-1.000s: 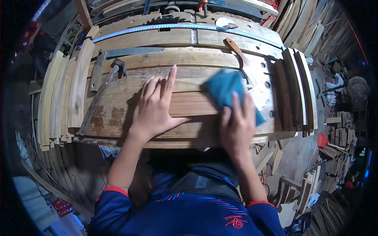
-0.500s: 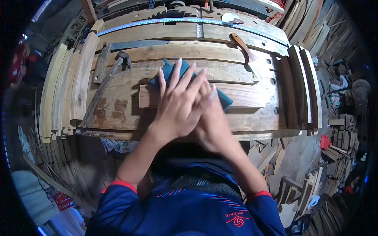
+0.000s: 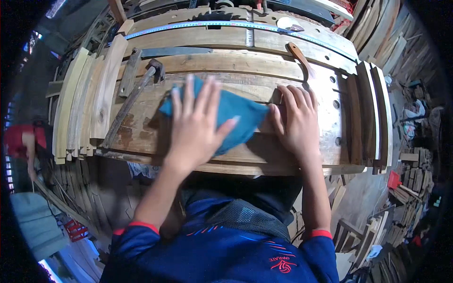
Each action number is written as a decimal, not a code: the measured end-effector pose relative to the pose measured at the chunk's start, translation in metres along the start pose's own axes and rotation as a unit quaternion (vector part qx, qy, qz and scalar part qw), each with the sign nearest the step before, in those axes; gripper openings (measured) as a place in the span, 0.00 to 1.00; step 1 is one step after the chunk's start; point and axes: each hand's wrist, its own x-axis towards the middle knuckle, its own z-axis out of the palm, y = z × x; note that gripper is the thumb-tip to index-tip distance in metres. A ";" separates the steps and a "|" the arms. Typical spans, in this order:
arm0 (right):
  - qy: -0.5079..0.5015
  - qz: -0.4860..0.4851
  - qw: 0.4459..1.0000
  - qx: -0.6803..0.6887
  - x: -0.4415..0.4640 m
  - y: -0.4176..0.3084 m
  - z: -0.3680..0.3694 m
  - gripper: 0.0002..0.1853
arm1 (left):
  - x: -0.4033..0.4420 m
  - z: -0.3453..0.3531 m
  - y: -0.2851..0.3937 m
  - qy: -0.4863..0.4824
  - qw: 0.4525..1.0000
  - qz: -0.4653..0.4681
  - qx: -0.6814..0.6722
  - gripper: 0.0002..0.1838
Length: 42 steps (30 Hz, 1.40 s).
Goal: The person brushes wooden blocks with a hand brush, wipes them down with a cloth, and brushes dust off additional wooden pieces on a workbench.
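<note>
My left hand (image 3: 194, 125) lies palm down over a teal cloth (image 3: 240, 115) with its fingers stretched and apart, their tips smeared by motion. The cloth is spread over the workbench (image 3: 137, 132), one corner pointing right. My right hand (image 3: 301, 120) rests palm down just right of that corner, fingers slightly bent and thumb apart, with no held thing visible. Just beyond its fingertips lies a wooden-handled brush (image 3: 298, 53). The short plank from the earlier frame cannot be made out; the cloth and hands cover that area.
A hammer (image 3: 134, 101) and a handsaw (image 3: 167, 52) lie at the left of the bench. A tape measure (image 3: 198, 23) stretches across its back. Wooden strips (image 3: 106, 89) stand along the left end, dark boards (image 3: 368, 108) along the right. A person in red (image 3: 24, 141) is at far left.
My hands, stacked together over the bunched cloth before, have separated. The left has moved left, the right has moved right. The cloth is spread wider, and the plank is no longer visible.
</note>
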 end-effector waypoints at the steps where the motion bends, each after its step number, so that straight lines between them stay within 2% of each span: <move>1: -0.001 0.004 1.000 0.015 0.000 0.001 0.000 0.23 | 0.007 0.005 0.013 0.007 0.999 0.021 -0.027 0.46; 4: 0.012 0.002 0.999 0.039 -0.001 0.004 0.000 0.20 | 0.022 0.013 0.043 0.035 0.993 0.074 -0.090 0.47; 8: 0.026 0.001 0.998 0.052 -0.001 0.006 0.002 0.19 | 0.017 0.007 0.022 0.012 0.992 0.083 -0.097 0.47; 12: 0.035 0.009 0.998 0.049 -0.002 0.005 0.002 0.19 | -0.005 -0.007 -0.025 -0.009 0.998 -0.011 -0.063 0.46; 15: 0.039 0.016 0.998 0.044 -0.001 0.004 0.003 0.19 | -0.002 -0.003 -0.016 -0.009 0.999 -0.026 -0.032 0.44; 18: 0.048 0.016 0.998 0.045 -0.001 0.006 0.005 0.19 | 0.020 0.006 0.027 -0.001 0.999 0.028 -0.028 0.43; 20: 0.053 0.013 0.998 0.045 0.000 0.006 0.005 0.17 | 0.029 0.018 0.053 0.040 0.988 0.089 -0.119 0.43; 21: 0.052 0.016 0.997 0.057 0.000 0.006 0.005 0.17 | 0.032 0.011 0.060 0.023 0.989 0.098 -0.105 0.43; 24: 0.055 0.018 0.997 0.052 0.000 0.008 0.005 0.16 | 0.029 0.014 0.043 0.022 0.983 0.114 -0.140 0.43; 29: 0.059 0.021 0.996 0.059 0.001 0.006 0.006 0.16 | 0.011 -0.001 -0.015 0.004 0.995 0.029 -0.096 0.42; 31: 0.052 0.024 0.997 0.061 0.002 0.004 0.003 0.16 | 0.013 -0.001 -0.013 0.005 0.997 0.014 -0.080 0.41; 37: 0.051 0.030 0.994 0.087 0.001 0.000 -0.002 0.15 | 0.034 0.009 0.041 0.033 0.990 0.077 -0.118 0.36; 40: 0.081 0.016 0.995 0.057 -0.003 0.004 0.006 0.15 | 0.031 0.008 0.025 0.043 0.982 0.120 -0.137 0.37; 42: 0.085 0.014 0.995 0.056 -0.003 0.002 0.004 0.15 | 0.019 0.003 0.000 0.030 0.991 0.085 -0.096 0.38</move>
